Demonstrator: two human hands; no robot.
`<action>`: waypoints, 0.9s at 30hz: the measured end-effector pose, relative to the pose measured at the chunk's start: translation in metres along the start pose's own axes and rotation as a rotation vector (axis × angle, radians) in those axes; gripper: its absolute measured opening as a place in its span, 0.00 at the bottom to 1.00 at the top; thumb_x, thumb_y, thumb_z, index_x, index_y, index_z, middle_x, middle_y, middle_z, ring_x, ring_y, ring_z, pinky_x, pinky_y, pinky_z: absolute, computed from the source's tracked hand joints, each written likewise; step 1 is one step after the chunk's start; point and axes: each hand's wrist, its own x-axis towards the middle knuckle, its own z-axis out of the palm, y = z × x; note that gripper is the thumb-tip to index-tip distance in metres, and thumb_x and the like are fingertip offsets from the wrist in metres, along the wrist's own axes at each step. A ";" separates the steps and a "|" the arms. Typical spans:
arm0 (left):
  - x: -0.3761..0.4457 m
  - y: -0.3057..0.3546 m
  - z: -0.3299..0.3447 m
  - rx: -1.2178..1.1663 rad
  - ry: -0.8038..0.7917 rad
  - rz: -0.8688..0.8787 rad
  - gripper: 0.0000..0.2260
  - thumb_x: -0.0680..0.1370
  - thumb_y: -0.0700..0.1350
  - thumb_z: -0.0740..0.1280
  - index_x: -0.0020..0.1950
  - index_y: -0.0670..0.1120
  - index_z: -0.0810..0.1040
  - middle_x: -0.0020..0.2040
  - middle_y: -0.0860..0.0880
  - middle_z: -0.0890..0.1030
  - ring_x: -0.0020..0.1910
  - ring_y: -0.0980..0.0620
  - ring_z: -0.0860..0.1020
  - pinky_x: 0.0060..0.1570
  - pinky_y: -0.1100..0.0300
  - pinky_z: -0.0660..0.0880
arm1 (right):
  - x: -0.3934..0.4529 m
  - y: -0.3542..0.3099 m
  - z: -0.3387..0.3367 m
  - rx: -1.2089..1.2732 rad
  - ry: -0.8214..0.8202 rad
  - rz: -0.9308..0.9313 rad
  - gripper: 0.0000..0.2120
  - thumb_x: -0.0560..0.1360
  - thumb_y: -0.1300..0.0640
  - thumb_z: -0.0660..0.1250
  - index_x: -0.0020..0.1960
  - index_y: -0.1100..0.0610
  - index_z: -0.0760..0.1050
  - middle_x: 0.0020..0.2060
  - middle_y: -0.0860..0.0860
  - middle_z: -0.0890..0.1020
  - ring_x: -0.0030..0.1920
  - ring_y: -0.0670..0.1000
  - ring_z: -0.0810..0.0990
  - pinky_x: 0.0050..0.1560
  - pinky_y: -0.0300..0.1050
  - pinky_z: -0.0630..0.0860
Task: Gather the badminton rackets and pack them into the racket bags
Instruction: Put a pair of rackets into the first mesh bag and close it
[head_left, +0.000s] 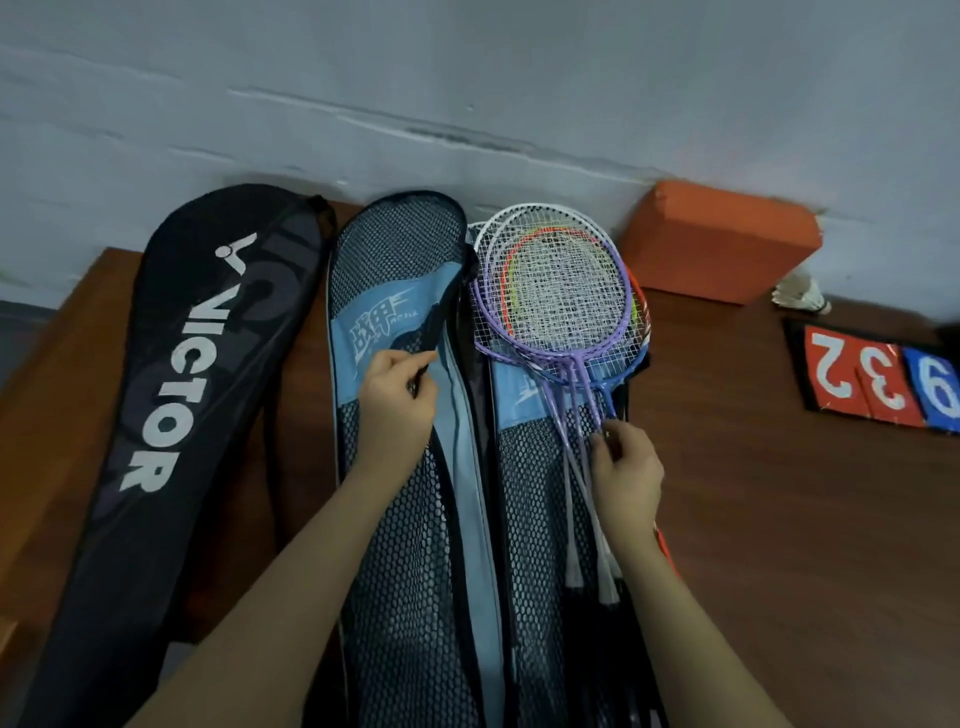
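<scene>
A: Entry, head view. Where are the rackets (558, 291) recorded?

B: A stack of them is seen lying on the right mesh bag (540, 499), heads overlapped near the wall, shafts fanned toward the person. Purple, white and orange-yellow frames are noted. A second blue mesh bag (410, 519) is laid just left of it, and a black bag (171, 395) further left, all on the brown counter (779, 493).

A: State of the hands?

B: The left hand (397, 400) is curled around a dark flap or zipper edge of the middle mesh bag, pinched between thumb and fingers. The right hand (626, 478) is closed on the bundled racket shafts just below the heads.

A: Handling judgement?

B: The rackets are judged light and stiff, with thin shafts and strings that could snag on the mesh. A hold lower down, at the wrapped handles, is expected to give better control than the slim shafts. The bags are judged soft and limp, so the opening would need to be held apart.

A: Legible writing?

B: "VICTOR" is read in white on the black bag. A white logo on the blue panel is not decipherable. Digits 2, 3 and 9 are read on score cards (878, 379) at right. An orange block (722, 239) is noted by the wall.
</scene>
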 end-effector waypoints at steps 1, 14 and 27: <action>0.000 -0.001 -0.001 -0.001 0.005 0.002 0.11 0.74 0.32 0.65 0.55 0.36 0.79 0.44 0.44 0.74 0.34 0.48 0.74 0.36 0.68 0.70 | 0.001 0.000 0.000 -0.004 -0.004 0.010 0.08 0.76 0.60 0.64 0.54 0.61 0.77 0.47 0.57 0.80 0.47 0.58 0.78 0.44 0.51 0.74; 0.001 0.000 -0.001 0.020 -0.035 -0.030 0.12 0.74 0.33 0.65 0.56 0.38 0.80 0.45 0.47 0.74 0.38 0.48 0.76 0.39 0.62 0.74 | 0.037 -0.019 0.016 -0.216 -0.251 -0.043 0.20 0.77 0.55 0.64 0.67 0.57 0.66 0.48 0.60 0.81 0.42 0.62 0.79 0.40 0.56 0.76; 0.011 -0.001 -0.015 -0.060 -0.014 -0.017 0.11 0.74 0.32 0.65 0.56 0.37 0.79 0.45 0.45 0.74 0.32 0.57 0.71 0.35 0.70 0.69 | 0.020 -0.026 -0.012 0.297 -0.218 0.074 0.19 0.77 0.61 0.63 0.68 0.54 0.71 0.46 0.50 0.78 0.36 0.42 0.73 0.38 0.36 0.69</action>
